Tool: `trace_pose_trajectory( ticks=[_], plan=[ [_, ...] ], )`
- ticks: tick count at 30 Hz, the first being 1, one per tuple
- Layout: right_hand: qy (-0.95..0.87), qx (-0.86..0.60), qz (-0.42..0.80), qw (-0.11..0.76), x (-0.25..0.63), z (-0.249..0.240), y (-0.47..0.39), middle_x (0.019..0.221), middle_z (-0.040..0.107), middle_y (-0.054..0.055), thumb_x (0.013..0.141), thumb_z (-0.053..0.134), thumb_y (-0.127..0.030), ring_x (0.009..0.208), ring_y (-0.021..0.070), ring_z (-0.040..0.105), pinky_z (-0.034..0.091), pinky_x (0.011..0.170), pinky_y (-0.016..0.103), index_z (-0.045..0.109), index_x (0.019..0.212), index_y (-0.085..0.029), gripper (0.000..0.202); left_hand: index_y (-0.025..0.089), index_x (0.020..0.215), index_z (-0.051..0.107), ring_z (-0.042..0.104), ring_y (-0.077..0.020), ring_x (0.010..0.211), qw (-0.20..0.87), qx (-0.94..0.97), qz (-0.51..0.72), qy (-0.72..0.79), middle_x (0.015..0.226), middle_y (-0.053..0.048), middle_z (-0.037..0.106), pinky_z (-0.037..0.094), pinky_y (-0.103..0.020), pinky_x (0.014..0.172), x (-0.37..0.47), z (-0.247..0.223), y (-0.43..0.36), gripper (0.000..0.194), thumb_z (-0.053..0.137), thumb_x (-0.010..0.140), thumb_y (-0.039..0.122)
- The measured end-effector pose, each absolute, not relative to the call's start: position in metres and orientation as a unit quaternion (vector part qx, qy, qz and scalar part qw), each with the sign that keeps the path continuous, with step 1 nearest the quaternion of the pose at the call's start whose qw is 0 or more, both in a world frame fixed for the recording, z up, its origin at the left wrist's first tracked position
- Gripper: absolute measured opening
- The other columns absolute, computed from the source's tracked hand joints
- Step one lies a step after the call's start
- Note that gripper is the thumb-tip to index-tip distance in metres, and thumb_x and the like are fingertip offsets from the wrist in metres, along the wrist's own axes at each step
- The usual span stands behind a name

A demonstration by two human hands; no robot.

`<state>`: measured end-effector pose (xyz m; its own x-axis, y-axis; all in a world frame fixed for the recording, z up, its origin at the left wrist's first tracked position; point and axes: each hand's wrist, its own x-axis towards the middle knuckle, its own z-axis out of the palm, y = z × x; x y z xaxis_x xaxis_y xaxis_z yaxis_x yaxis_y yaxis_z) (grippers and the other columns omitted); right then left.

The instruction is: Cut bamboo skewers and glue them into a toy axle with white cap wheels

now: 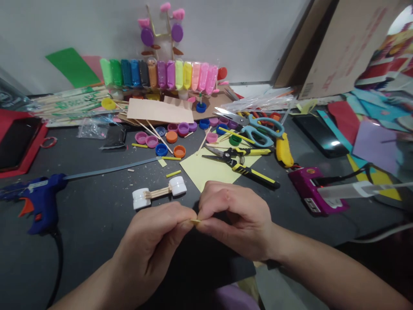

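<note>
My left hand (158, 243) and my right hand (234, 215) meet fingertip to fingertip near the table's front edge. Between both pinches a small yellow piece, seemingly paper (195, 221), shows only as a thin edge; my fingers cover most of it. Just beyond my left hand lies a small dumbbell shape of white caps joined by wooden sticks (159, 192). A short yellow paper tube (173, 174) rests behind it. Beyond my right hand, pruning shears (240, 161) with black and yellow handles lie across a pale yellow paper sheet (200, 168).
A blue glue gun (45, 202) with a cord lies at left. Coloured bottle caps (171, 137), scissors (258, 131) and a yellow cutter (284, 150) are further back. At right are a phone (321, 134) and a purple power strip (314, 189). Clay packs (161, 75) line the wall.
</note>
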<state>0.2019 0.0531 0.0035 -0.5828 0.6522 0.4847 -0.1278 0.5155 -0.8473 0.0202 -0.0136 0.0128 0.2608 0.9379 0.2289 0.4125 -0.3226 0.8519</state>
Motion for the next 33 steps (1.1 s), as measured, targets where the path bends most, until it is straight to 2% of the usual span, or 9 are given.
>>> trace_pose_trajectory(
  ticks=[5, 10, 14, 22, 33],
  plan=[
    [-0.735, -0.194, 0.482, 0.435, 0.202, 0.004, 0.051, 0.067, 0.061, 0.002, 0.092, 0.066, -0.025, 0.062, 0.0118, 0.055, 0.046, 0.057, 0.026, 0.064, 0.077, -0.014, 0.018, 0.024, 0.099, 0.056, 0.06, -0.0114, 0.059, 0.302, 0.768, 0.372, 0.424, 0.071, 0.004, 0.065, 0.046, -0.02, 0.056, 0.018, 0.01, -0.013, 0.014, 0.049, 0.094, 0.013],
    [-0.724, -0.19, 0.503, 0.431, 0.203, 0.0, 0.05, 0.069, 0.059, 0.001, 0.087, 0.069, -0.015, 0.062, 0.0102, 0.054, 0.045, 0.057, 0.024, 0.064, 0.079, -0.013, 0.01, 0.023, 0.086, 0.054, 0.06, -0.0126, 0.057, 0.255, 0.778, 0.374, 0.435, 0.064, 0.003, 0.062, 0.042, -0.023, 0.052, 0.02, 0.011, -0.011, 0.015, 0.048, 0.095, 0.012],
    [-0.719, -0.194, 0.507, 0.435, 0.202, 0.0, 0.048, 0.069, 0.06, 0.001, 0.085, 0.069, -0.012, 0.062, 0.0103, 0.054, 0.045, 0.057, 0.024, 0.065, 0.079, -0.012, 0.008, 0.021, 0.09, 0.058, 0.058, -0.0116, 0.057, 0.239, 0.757, 0.404, 0.455, 0.066, 0.002, 0.063, 0.042, -0.024, 0.053, 0.021, 0.009, -0.015, 0.014, 0.052, 0.092, 0.01],
    [-0.714, -0.206, 0.507, 0.437, 0.201, 0.0, 0.045, 0.068, 0.061, 0.001, 0.085, 0.07, -0.012, 0.06, 0.0103, 0.055, 0.045, 0.056, 0.024, 0.064, 0.078, -0.012, 0.009, 0.018, 0.097, 0.063, 0.063, -0.014, 0.076, 0.211, 0.725, 0.483, 0.444, 0.073, 0.0, 0.064, 0.046, -0.025, 0.061, 0.024, 0.002, -0.021, 0.023, 0.061, 0.085, -0.002],
    [-0.743, -0.158, 0.464, 0.456, 0.199, 0.001, 0.047, 0.066, 0.064, 0.004, 0.094, 0.062, -0.023, 0.062, 0.0117, 0.056, 0.047, 0.058, 0.026, 0.063, 0.079, -0.014, 0.017, 0.018, 0.099, 0.064, 0.06, -0.0131, 0.066, 0.224, 0.737, 0.474, 0.427, 0.07, 0.0, 0.06, 0.044, -0.025, 0.056, 0.019, 0.003, -0.023, 0.024, 0.06, 0.085, 0.0]
  ],
)
